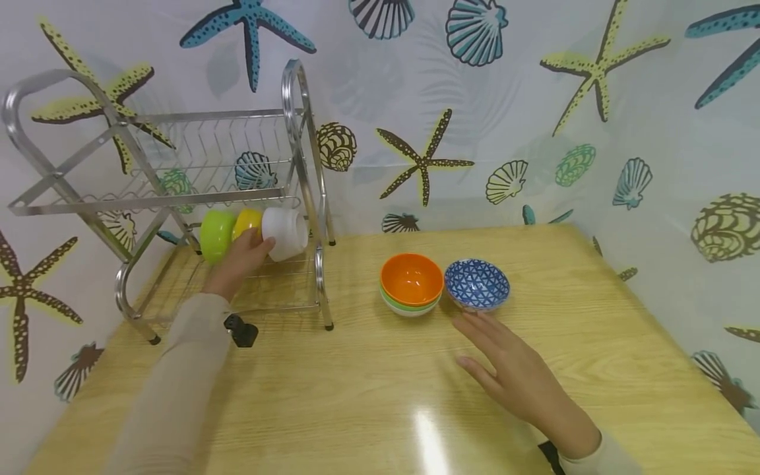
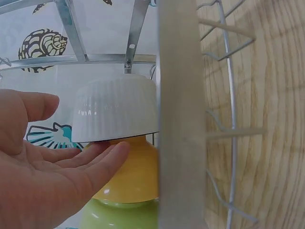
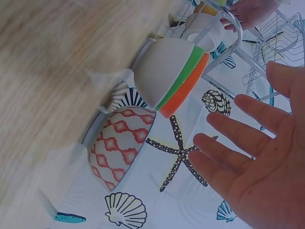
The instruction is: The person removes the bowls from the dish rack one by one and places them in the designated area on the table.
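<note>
On the lower tier of a metal dish rack (image 1: 148,200), a lime-green bowl (image 1: 216,237), a yellow bowl (image 1: 246,220) and a white ribbed bowl (image 1: 284,234) stand on their sides in a row. My left hand (image 1: 240,260) reaches in there, fingertips right at the white bowl's rim and over the yellow bowl. The left wrist view shows the thumb apart from the white bowl (image 2: 116,109). With fingers spread, my right hand (image 1: 516,373) hovers above the table and holds nothing. Just beyond its fingertips sits a blue-patterned bowl (image 1: 477,284), whose outside has a red pattern.
Left of the blue-patterned bowl is a nested stack: an orange bowl (image 1: 411,280) on top, then a green one and a white one. A metal bar (image 2: 181,114) of the rack runs close beside the left hand. A shell-and-starfish cloth (image 1: 356,86) hangs behind the wooden table (image 1: 332,396).
</note>
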Motion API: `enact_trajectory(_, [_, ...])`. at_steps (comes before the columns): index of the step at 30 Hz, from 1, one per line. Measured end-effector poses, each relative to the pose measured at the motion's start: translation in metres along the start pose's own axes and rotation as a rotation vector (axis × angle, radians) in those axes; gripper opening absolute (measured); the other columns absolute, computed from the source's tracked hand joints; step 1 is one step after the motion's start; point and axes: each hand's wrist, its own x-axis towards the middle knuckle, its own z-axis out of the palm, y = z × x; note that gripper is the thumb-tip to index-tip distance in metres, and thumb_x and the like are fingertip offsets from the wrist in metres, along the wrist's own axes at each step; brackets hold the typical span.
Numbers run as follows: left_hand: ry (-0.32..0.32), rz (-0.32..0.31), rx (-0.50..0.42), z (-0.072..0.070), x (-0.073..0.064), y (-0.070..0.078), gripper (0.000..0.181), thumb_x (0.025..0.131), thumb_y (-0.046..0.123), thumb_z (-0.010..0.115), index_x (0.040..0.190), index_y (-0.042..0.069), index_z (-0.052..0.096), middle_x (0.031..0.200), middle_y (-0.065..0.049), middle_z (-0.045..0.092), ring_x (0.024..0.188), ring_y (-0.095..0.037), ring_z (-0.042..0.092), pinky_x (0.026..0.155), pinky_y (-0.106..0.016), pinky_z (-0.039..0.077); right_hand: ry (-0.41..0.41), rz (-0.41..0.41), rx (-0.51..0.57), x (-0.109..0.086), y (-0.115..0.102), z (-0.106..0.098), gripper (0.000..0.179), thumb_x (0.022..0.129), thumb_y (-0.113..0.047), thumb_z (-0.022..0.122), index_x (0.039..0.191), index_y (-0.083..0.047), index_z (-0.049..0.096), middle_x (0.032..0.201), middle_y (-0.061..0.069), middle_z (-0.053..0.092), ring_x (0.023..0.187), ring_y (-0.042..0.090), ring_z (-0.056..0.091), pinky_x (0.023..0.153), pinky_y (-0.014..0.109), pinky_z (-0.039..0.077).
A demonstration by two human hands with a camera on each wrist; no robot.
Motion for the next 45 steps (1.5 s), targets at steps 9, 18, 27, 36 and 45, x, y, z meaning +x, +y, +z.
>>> enact_trajectory(9, [0.013, -0.013, -0.140, 0.009, 0.009, -0.006, 0.058, 0.105, 0.029, 0.036, 0.152, 0.001, 0.016, 0.154, -0.020, 0.026, 0.139, -0.035, 0.029, 0.113, -0.050, 0.031, -0.030, 0.019, 0.011, -0.003, 0.002, 0.003, 0.055, 0.094, -0.030, 0.062, 0.142, -0.011, 0.044, 0.145, 0.008, 0.046, 0.134, 0.034, 0.040, 0.104, 0.053, 0.041])
enact_trajectory(18, [-0.002, -0.007, -0.285, 0.011, 0.016, -0.019, 0.055, 0.106, 0.023, 0.032, 0.150, -0.006, 0.015, 0.154, -0.022, 0.024, 0.139, -0.034, 0.030, 0.115, -0.045, 0.028, -0.028, 0.017, 0.026, -0.009, 0.002, 0.007, 0.057, 0.093, -0.028, 0.064, 0.143, -0.011, 0.043, 0.143, 0.011, 0.048, 0.131, 0.036, 0.044, 0.100, 0.054, 0.044])
enact_trajectory(27, [0.034, -0.016, -0.376, 0.016, 0.022, -0.023, 0.057, 0.105, 0.022, 0.034, 0.150, -0.005, 0.013, 0.155, -0.021, 0.021, 0.141, -0.032, 0.027, 0.115, -0.042, 0.028, -0.027, 0.036, 0.018, -0.008, 0.001, 0.006, 0.054, 0.093, -0.029, 0.063, 0.141, -0.011, 0.045, 0.141, 0.012, 0.050, 0.129, 0.038, 0.045, 0.098, 0.056, 0.045])
enact_trajectory(36, [0.093, -0.068, -0.436, 0.020, 0.030, -0.029, 0.058, 0.104, 0.028, 0.037, 0.150, -0.004, 0.020, 0.154, -0.019, 0.025, 0.140, -0.030, 0.030, 0.114, -0.040, 0.029, -0.050, 0.023, 0.022, -0.008, 0.001, 0.007, 0.053, 0.094, -0.032, 0.062, 0.138, -0.008, 0.049, 0.141, 0.009, 0.051, 0.129, 0.039, 0.045, 0.100, 0.056, 0.043])
enact_trajectory(45, [0.082, -0.132, -0.427, 0.019, 0.031, -0.021, 0.058, 0.105, 0.029, 0.036, 0.150, -0.003, 0.019, 0.154, -0.018, 0.025, 0.137, -0.028, 0.031, 0.115, -0.037, 0.029, -0.065, 0.036, 0.021, -0.008, 0.002, 0.007, 0.051, 0.094, -0.033, 0.061, 0.138, -0.009, 0.049, 0.139, 0.010, 0.052, 0.129, 0.039, 0.045, 0.100, 0.057, 0.043])
